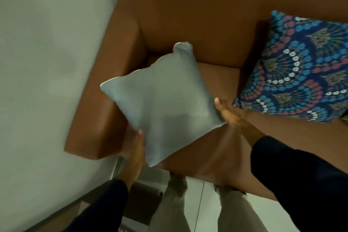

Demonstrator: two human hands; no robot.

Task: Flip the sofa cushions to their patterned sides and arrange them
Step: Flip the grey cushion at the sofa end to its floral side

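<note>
A cushion (162, 103) with its plain grey side up hangs tilted above the left end of the brown sofa (197, 24). My left hand (136, 149) grips its lower left edge, thumb on top. My right hand (228, 112) holds its right corner, fingers under the fabric. A second cushion (301, 70) leans against the sofa back at the right, showing its blue, pink and white patterned side.
The sofa's left armrest (105, 103) stands beside a pale wall (47, 62). My legs (175, 203) stand on a light tiled floor right at the seat's front edge. Bare seat shows between the two cushions.
</note>
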